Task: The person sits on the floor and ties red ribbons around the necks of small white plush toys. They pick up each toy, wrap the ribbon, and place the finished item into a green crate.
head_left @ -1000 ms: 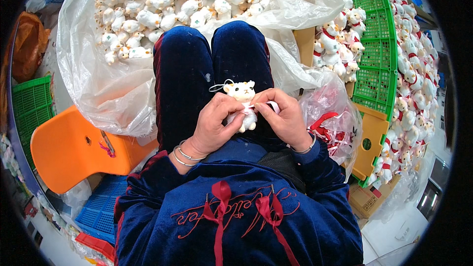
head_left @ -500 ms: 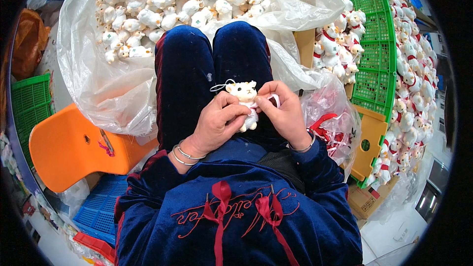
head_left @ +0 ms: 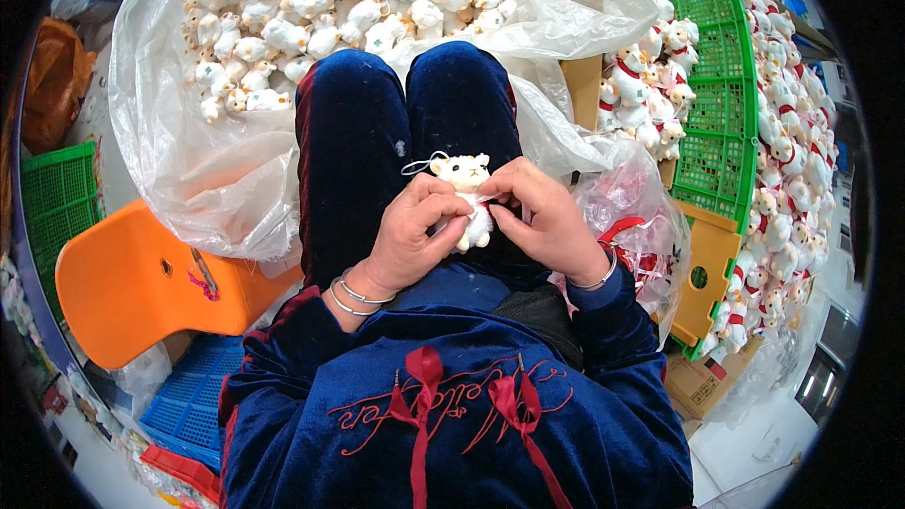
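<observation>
A small white plush animal (head_left: 476, 225) with tan ears and a white hanging loop (head_left: 415, 168) rests upright over my lap, its head away from me. My left hand (head_left: 412, 232) is closed against its left side, thumb and forefinger pinched at the neck. From the right, my right hand (head_left: 545, 221) pinches a pale pink ribbon (head_left: 483, 198) at the toy's neck, with the thumb apart below. My fingers hide most of the ribbon.
Beyond my knees, a big clear plastic bag (head_left: 151, 104) holds many similar plush toys. A bag of red ribbons (head_left: 633, 245) lies at my right, beside a green crate (head_left: 721, 94) and more toys with red neckbands. An orange chair (head_left: 132, 283) stands left.
My right hand has shifted slightly left and turned over the toy's neck. The ribbon loop that stuck out by its fingers no longer shows. My left hand has barely moved.
</observation>
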A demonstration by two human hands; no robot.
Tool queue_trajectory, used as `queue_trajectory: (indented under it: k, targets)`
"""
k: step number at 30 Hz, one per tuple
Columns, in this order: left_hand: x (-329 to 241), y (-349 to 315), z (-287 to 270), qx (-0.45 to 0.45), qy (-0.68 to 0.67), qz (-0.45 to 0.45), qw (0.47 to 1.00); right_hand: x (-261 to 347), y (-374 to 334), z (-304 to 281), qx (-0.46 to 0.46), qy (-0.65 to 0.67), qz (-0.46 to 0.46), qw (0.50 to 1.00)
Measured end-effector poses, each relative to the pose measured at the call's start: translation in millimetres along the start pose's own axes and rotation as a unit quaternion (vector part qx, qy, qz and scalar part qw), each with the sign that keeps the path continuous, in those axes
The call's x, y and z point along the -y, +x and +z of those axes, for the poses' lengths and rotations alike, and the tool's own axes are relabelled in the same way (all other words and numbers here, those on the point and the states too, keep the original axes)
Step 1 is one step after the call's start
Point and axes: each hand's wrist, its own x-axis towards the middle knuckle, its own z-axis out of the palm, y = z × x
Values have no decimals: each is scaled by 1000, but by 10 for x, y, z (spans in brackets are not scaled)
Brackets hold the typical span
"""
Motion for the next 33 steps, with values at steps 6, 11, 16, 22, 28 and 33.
queue_trajectory:
  k: [6, 11, 16, 22, 28, 33]
  targets:
    - [1, -2, -8, 3, 3, 0, 1000, -79, 30, 23, -16, -109, -77, 991]
    - [37, -14, -10, 2, 12, 16, 1000, -77, 46, -49, 15, -108, -43, 993]
    - [27, 3, -2, -5, 15, 31, 999, -42, 32, -35, 20, -26, 86, 996]
    - [5, 6, -9, -1, 15, 26, 1000, -161, 34, -24, 90, 281, 239, 925]
    - [20, 19, -16, -9, 12, 35, 999, -234, 41, -26, 48, 308, 284, 907]
    - [16, 20, -14, -13, 20, 41, 999, -272, 45, -20, 51, 277, 277, 919]
